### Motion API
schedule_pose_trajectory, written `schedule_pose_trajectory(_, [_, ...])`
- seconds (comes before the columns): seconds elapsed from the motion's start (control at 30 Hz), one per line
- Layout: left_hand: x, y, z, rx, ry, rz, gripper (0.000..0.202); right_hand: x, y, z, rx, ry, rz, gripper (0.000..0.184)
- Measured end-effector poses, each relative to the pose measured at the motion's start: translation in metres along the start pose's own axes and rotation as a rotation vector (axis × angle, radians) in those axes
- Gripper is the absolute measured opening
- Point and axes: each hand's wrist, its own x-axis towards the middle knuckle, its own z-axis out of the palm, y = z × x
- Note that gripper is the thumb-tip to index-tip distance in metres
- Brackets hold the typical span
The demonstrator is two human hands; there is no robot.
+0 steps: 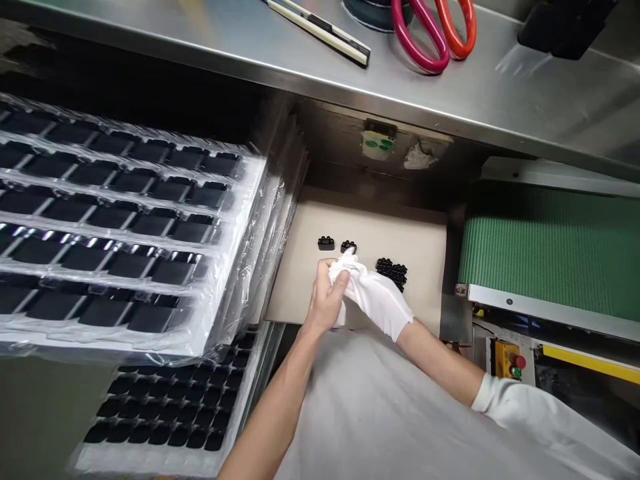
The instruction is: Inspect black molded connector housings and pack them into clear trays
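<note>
The person's left hand (327,297), bare, is closed around a bunch of white fabric (345,268) at the fingertips of the right hand (379,301), which wears a white cotton glove (385,307). The gloved fingers are buried in the fabric, so whether they are closed cannot be told. Both hands sit at the near edge of a beige cardboard sheet (413,227), just below two small black plastic parts (326,243) and beside a heap of similar parts (391,272).

At the left of the frame, a stack of film-wrapped trays (130,220) shows rows of black pieces, and the film looks unopened. Below it lies a tray with black cells (165,413). Across the top, a steel counter (500,100) carries red-handled scissors (430,33) and a utility knife (320,30). A green conveyor belt (545,253) runs along the right.
</note>
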Motion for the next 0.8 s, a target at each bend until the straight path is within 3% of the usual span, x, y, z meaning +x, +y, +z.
schedule_pose_trajectory(0.1, [-0.007, -0.007, -0.012, 0.194, -0.018, 0.098, 0.038, 0.005, -0.007, 0.010, -0.005, -0.155, -0.142, 0.039])
schedule_pose_trajectory(0.23, [0.006, -0.019, -0.038, 0.270, 0.242, 0.160, 0.046, -0.013, -0.023, 0.006, -0.212, -0.446, -0.561, 0.075])
schedule_pose_trajectory(0.3, [0.012, -0.025, -0.051, 0.233, 0.302, 0.124, 0.051, -0.019, -0.024, 0.006, -0.360, -0.473, -0.667, 0.079])
schedule_pose_trajectory(0.4, [0.008, -0.035, -0.058, -0.017, 0.084, 0.006, 0.055, -0.016, -0.018, 0.020, -0.576, -0.389, -0.690, 0.072])
schedule_pose_trajectory(0.47, [-0.002, -0.045, -0.054, -0.206, -0.065, -0.111, 0.057, -0.011, -0.016, 0.036, -0.588, -0.326, -0.648, 0.066])
schedule_pose_trajectory(0.5, [-0.006, -0.051, -0.052, -0.237, -0.072, -0.154, 0.058, -0.009, -0.018, 0.045, -0.517, -0.296, -0.608, 0.062])
schedule_pose_trajectory(0.53, [-0.008, -0.057, -0.050, -0.219, -0.029, -0.181, 0.056, -0.010, -0.020, 0.053, -0.383, -0.264, -0.535, 0.054])
schedule_pose_trajectory(0.6, [-0.004, -0.066, -0.054, -0.137, 0.178, -0.214, 0.051, -0.019, -0.025, 0.066, -0.076, -0.167, -0.339, 0.037])
schedule_pose_trajectory(0.7, [0.033, -0.068, -0.074, -0.243, 0.514, -0.291, 0.038, -0.055, -0.018, 0.073, 0.412, -0.180, 0.009, 0.033])
schedule_pose_trajectory(0.77, [0.074, -0.063, -0.085, -0.400, 0.526, -0.303, 0.032, -0.082, 0.000, 0.073, 0.777, -0.297, 0.269, 0.023])
schedule_pose_trajectory(0.8, [0.096, -0.060, -0.087, -0.448, 0.455, -0.285, 0.030, -0.093, 0.012, 0.073, 0.930, -0.342, 0.395, 0.025])
